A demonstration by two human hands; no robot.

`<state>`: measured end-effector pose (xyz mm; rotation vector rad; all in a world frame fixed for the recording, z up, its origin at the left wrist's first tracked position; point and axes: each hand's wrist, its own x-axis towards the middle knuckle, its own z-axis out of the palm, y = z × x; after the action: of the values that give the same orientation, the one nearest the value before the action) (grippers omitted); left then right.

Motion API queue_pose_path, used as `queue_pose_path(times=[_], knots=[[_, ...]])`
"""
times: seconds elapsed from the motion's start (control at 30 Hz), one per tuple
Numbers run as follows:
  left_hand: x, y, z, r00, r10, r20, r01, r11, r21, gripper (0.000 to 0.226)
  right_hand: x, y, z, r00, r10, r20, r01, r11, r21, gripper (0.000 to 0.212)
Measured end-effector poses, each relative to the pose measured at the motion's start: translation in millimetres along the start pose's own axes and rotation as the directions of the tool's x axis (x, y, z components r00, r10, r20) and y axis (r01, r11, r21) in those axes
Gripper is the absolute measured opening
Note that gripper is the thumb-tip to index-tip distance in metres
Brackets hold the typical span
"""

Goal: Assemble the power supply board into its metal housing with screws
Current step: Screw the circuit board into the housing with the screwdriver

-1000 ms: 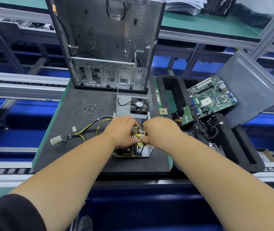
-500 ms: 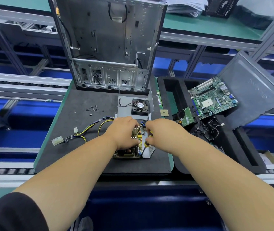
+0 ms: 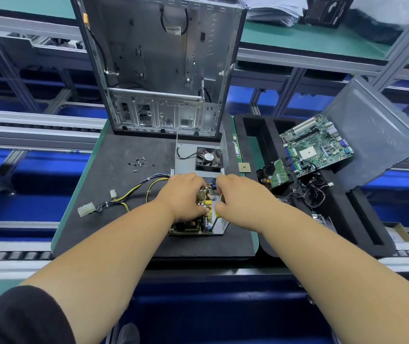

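Observation:
The power supply board (image 3: 192,224) lies in its grey metal housing (image 3: 222,225) on the dark mat, with a bundle of yellow and black cables (image 3: 133,193) running off to the left. My left hand (image 3: 186,197) rests on top of the board, fingers curled over its components. My right hand (image 3: 242,198) grips a screwdriver (image 3: 212,220) with a yellow and black handle, its shaft pointing down into the housing beside the board. The housing's other half with a black fan (image 3: 208,160) lies just behind. Several small screws (image 3: 138,163) lie loose on the mat, behind and to the left.
An open computer case (image 3: 163,65) stands upright at the back of the mat (image 3: 114,229). To the right, a black foam tray (image 3: 362,219) holds a green motherboard (image 3: 316,145), a drive (image 3: 276,176) and cables; a grey side panel (image 3: 377,135) leans behind it.
My right hand has shifted slightly, and the screwdriver, hidden a second ago, now shows below it, upright by the board. My left hand stays on the board.

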<state>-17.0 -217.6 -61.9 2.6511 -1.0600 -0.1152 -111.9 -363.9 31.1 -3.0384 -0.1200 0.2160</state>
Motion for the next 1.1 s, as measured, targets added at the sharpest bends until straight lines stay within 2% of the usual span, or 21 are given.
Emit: queue_pose_path(times=[0.07,0.13,0.23,0.4,0.47,0.57,0.67,0.83,0.93,1.03,1.1], knots=[[0,0,0,1.000,0.001,0.003,-0.001,1.000,0.007,0.060,-1,0,-5,0.997,-0.068,0.037,0.067,0.997,0.030,0.015],[0,-1,1,1.000,-0.002,0.005,0.002,1.000,0.004,0.061,0,0,-7,0.995,-0.078,0.058,0.080,0.996,-0.037,0.013],[0,-1,1,1.000,-0.005,0.009,0.005,1.000,-0.001,0.062,3,-1,-5,0.997,-0.022,0.076,0.034,0.986,-0.161,0.026],[-1,0,1,1.000,-0.007,0.001,0.007,1.000,-0.010,0.060,4,-7,5,0.998,0.055,-0.014,-0.056,0.936,-0.348,0.043],[-1,0,1,1.000,-0.009,-0.005,0.009,1.000,-0.014,0.059,3,-8,7,0.997,0.071,-0.027,-0.075,0.941,-0.330,0.044],[-1,0,0,1.000,-0.002,-0.005,0.002,1.000,-0.001,0.059,-2,-5,3,1.000,0.025,0.005,-0.024,0.991,-0.135,0.023],[0,0,0,1.000,-0.005,0.008,0.005,1.000,0.004,0.061,-5,-3,-4,0.995,-0.060,0.075,0.064,0.996,-0.057,0.025],[0,0,-1,1.000,-0.012,0.008,0.012,1.000,-0.004,0.062,2,-3,1,0.998,-0.016,0.065,0.029,0.977,-0.211,0.030],[-1,0,-1,1.000,-0.015,0.010,0.015,1.000,-0.006,0.062,4,-3,5,1.000,0.010,-0.011,-0.013,0.956,-0.294,0.030],[-1,1,-2,1.000,-0.020,0.011,0.020,1.000,-0.012,0.061,4,-3,8,0.999,0.043,-0.031,-0.051,0.937,-0.346,0.041],[-1,2,-2,1.000,-0.019,0.006,0.019,1.000,-0.010,0.060,2,-3,7,0.999,0.042,-0.029,-0.049,0.942,-0.331,0.038]])
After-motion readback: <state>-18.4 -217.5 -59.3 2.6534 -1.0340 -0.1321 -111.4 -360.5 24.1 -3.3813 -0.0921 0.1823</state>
